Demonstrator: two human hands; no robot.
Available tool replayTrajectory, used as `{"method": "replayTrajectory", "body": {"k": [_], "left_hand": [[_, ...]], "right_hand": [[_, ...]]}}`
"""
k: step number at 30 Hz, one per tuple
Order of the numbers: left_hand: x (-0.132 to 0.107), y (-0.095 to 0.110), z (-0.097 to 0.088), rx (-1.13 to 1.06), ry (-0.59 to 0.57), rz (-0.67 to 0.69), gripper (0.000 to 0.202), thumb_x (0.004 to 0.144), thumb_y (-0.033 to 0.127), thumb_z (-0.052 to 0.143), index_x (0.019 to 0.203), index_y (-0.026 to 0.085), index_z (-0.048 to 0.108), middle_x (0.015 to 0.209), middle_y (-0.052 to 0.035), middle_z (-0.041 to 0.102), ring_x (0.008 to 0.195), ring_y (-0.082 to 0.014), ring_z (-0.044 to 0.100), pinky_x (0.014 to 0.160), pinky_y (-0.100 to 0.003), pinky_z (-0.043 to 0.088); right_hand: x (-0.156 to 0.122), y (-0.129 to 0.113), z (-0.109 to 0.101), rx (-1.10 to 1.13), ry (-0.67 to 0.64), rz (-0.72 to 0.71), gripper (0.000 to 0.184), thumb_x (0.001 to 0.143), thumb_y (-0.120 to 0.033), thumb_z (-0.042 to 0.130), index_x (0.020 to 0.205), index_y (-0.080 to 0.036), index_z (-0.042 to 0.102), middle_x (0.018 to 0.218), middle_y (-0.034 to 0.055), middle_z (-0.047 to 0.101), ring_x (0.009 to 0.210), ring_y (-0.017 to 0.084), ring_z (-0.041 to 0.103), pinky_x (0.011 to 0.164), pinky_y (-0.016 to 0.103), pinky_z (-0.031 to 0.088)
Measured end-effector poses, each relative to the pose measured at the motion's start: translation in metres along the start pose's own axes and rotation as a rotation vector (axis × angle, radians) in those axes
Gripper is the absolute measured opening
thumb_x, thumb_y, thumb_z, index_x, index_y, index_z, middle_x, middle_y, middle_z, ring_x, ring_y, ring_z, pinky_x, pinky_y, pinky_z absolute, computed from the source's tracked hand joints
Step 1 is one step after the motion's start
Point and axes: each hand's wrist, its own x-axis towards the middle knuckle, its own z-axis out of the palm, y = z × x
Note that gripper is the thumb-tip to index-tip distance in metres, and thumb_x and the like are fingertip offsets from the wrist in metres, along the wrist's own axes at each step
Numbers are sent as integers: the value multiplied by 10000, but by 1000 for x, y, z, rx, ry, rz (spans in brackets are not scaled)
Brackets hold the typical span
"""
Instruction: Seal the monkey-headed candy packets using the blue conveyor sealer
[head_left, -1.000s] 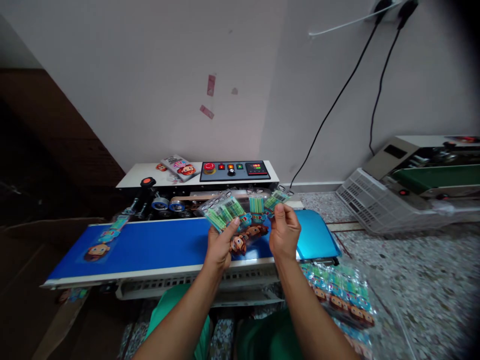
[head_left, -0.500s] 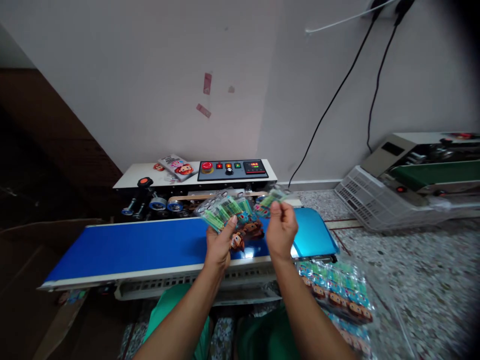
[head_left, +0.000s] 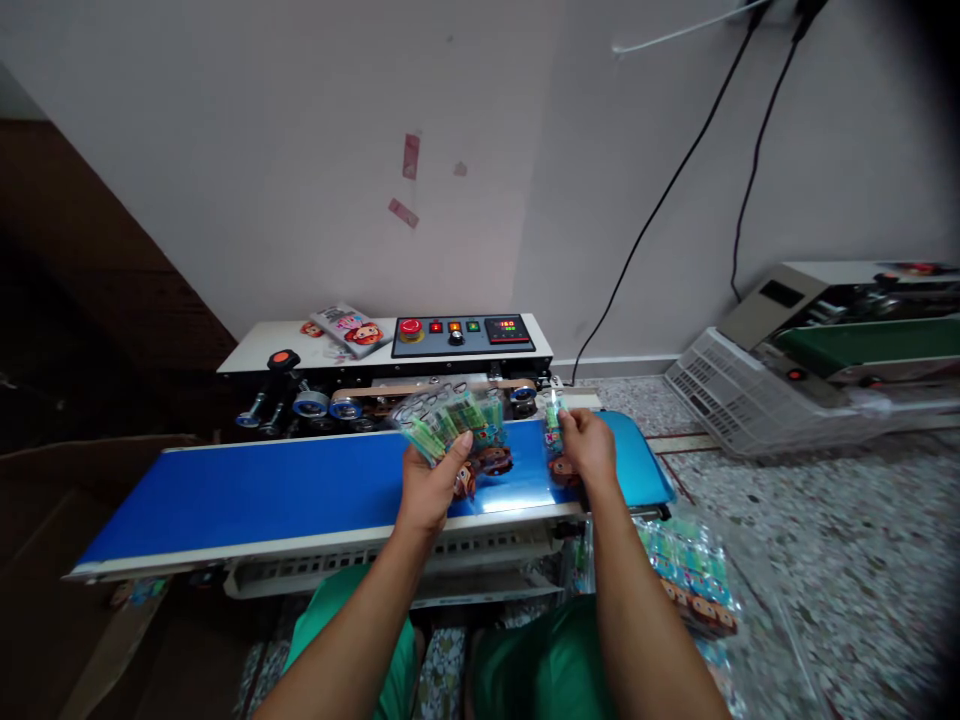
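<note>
Handling of flat, clear-wrapped packets at a band sealing machine with a blue conveyor belt (head_left: 285, 490). A fan of packets (head_left: 450, 415) is held in the left hand (head_left: 429, 490); its grip is closed about their near edges, with the thumb laid across the top. Brown-haired cartoon heads are shown at the lower ends of the fan, over the belt. A single packet (head_left: 554, 432) is pinched at its right edge by the right hand (head_left: 589, 445); the grip is narrow. This packet is held upright over the right part of the belt, near the sealer's rollers; whether the belt is touched cannot be told. One packet has thus been parted from the fan, while several are left in it. A larger supply, judged not yet handled, is seen in the packet rows (head_left: 686, 570) lying on the floor beside the right forearm. A coloured item (head_left: 146, 592), possibly a packet, is partly visible beneath the belt's left end, near a cardboard box (head_left: 97, 460); it may belong to a finished portion, but this cannot be confirmed. Red digits are lit on the control panel (head_left: 463, 337) behind the hands.
</note>
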Motion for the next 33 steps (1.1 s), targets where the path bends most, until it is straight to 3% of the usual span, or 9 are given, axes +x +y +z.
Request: {"method": "replayTrajectory", "body": {"k": [5, 7, 10, 12, 18, 21, 24, 28, 33], "left_hand": [[1, -3, -3, 2, -9, -35, 344, 645, 290, 755, 951, 153, 678, 942, -63, 723, 888, -214, 665, 848, -344, 501], [2, -3, -2, -7, 1, -64, 337, 638, 296, 759, 931, 151, 679, 936, -63, 725, 874, -216, 669, 837, -349, 506], [1, -3, 1, -38, -21, -82, 348, 631, 297, 764, 934, 149, 676, 932, -65, 726, 872, -225, 671, 842, -371, 506], [0, -2, 3, -55, -37, -96, 354, 616, 294, 773, 927, 153, 679, 931, -65, 727, 869, -228, 673, 848, -381, 506], [-3, -2, 3, -113, -87, -142, 386, 614, 300, 777, 956, 150, 674, 970, -82, 720, 903, -247, 668, 871, -412, 499], [-2, -3, 1, -127, -52, -160, 459, 614, 292, 781, 1033, 156, 649, 963, -77, 720, 886, -236, 672, 858, -409, 505], [0, -2, -2, -92, -30, -135, 483, 603, 297, 788, 1041, 150, 648, 933, -75, 725, 880, -230, 673, 858, -388, 505], [-1, -1, -1, -94, -47, -150, 470, 596, 306, 790, 1021, 158, 656, 931, -72, 724, 852, -233, 680, 841, -400, 515], [-4, 1, 4, -62, -44, -204, 413, 588, 326, 788, 929, 126, 667, 856, -82, 727, 746, -234, 688, 741, -401, 554]], "right_hand": [[-4, -28, 6, 52, -19, -43, 366, 868, -417, 430, 931, -139, 660, 856, 129, 670, 768, 204, 581, 663, 285, 363], [-14, -41, 3, 272, -11, -103, 402, 863, -458, 438, 1003, -140, 640, 933, 122, 662, 820, 202, 578, 719, 293, 394], [-35, -63, -3, 756, -209, -200, 395, 856, -483, 456, 1059, -191, 627, 954, 58, 662, 839, 177, 576, 752, 283, 427], [-47, -75, -5, 954, -280, -219, 329, 833, -464, 510, 984, -210, 655, 874, 18, 659, 789, 159, 566, 725, 266, 435], [-49, -75, -11, 1074, -37, -154, 275, 820, -447, 540, 814, -192, 642, 740, -8, 605, 715, 138, 514, 672, 248, 408], [-35, -56, -18, 963, 111, -137, 317, 834, -462, 509, 838, -173, 638, 749, 1, 598, 699, 133, 502, 651, 240, 392], [-20, -30, -22, 612, 214, -92, 372, 857, -470, 453, 868, -158, 654, 712, 15, 607, 650, 138, 495, 617, 243, 360], [-3, -6, -16, 86, 170, -12, 376, 878, -396, 413, 849, -136, 683, 696, 83, 648, 622, 171, 515, 580, 270, 289], [7, -9, -2, -131, 111, 69, 351, 880, -323, 403, 922, -113, 681, 773, 146, 673, 673, 206, 570, 583, 287, 275]]}}
